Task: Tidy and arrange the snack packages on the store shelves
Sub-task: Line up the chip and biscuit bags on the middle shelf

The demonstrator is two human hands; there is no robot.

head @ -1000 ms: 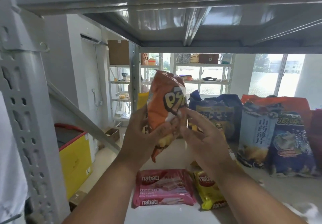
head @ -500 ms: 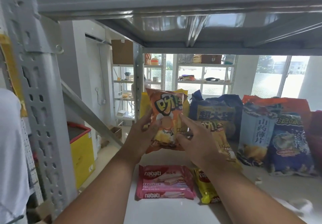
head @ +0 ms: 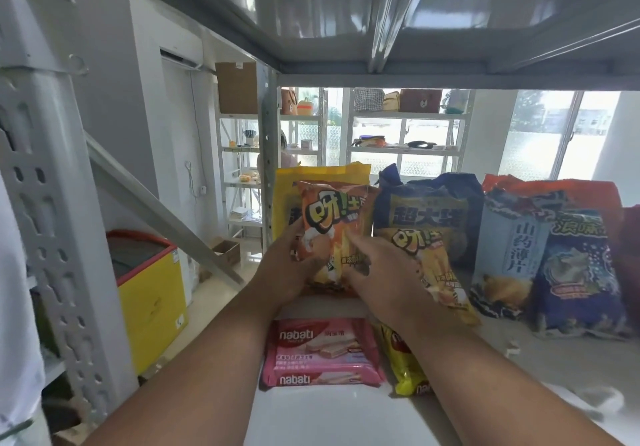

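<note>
An orange crinkled-foil snack bag with bold yellow lettering point(head: 330, 234) is held upright at the far left of the white metal shelf point(head: 332, 414), its bottom edge at or just above the shelf surface; which of the two cannot be told. The bag is gripped from both sides: the left hand point(head: 287, 269) is curled round its left edge with the thumb laid on the front, and the right hand point(head: 377, 272) is pressed against its lower right front, fingers close together and bent over the foil. Directly behind it a larger yellow plastic bag point(head: 322, 175) is stood, and the orange bag appears to be leaned back on it.

Just to the right, a second orange bag of the same print point(head: 429, 265) is tilted forward against a dark blue bag point(head: 429, 203). A pale blue chip bag point(head: 509, 251) and a navy bag with a wave design point(head: 581, 272) are stood further right. Nearer, a pink nabati wafer pack point(head: 322, 352) and a yellow nabati pack point(head: 401, 366) are lain flat.

Slumping is judged the main risk: the air-filled bag may slide forward once released, since foil is slippery on a smooth shelf. The tilted twin could also be knocked flat by the right wrist, which is close beside it.
</note>
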